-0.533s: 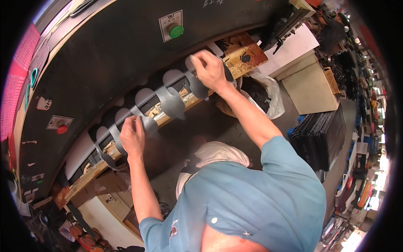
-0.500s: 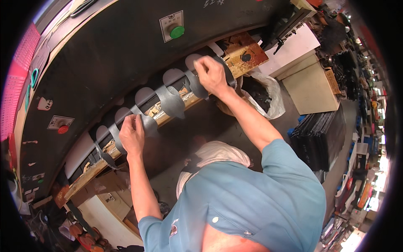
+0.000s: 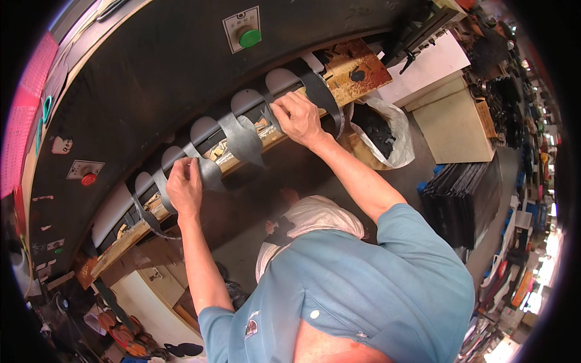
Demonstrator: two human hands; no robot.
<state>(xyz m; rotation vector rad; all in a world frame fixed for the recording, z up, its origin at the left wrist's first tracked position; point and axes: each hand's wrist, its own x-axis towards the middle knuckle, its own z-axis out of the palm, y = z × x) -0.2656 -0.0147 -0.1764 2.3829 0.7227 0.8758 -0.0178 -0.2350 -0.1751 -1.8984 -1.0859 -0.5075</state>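
"Grey cut-out sheet [image 3: 242, 137] drapes across your wooden rail [image 3: 115, 262]; what's new?"

"Your right hand [image 3: 298, 118] draws back, uncovering a rounded lobe [image 3: 282, 79]; it's bunched, hold unclear. Your left hand [image 3: 184, 186] pinches the sheet, so one side looks gripped."

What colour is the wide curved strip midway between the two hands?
The strip is grey; it shows best in the head view.

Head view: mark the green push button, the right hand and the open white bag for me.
Green push button [image 3: 249, 39]: head view, on its round cap.
Right hand [image 3: 299, 118]: head view, on the back of the hand.
Open white bag [image 3: 402, 145]: head view, on its right side wall.
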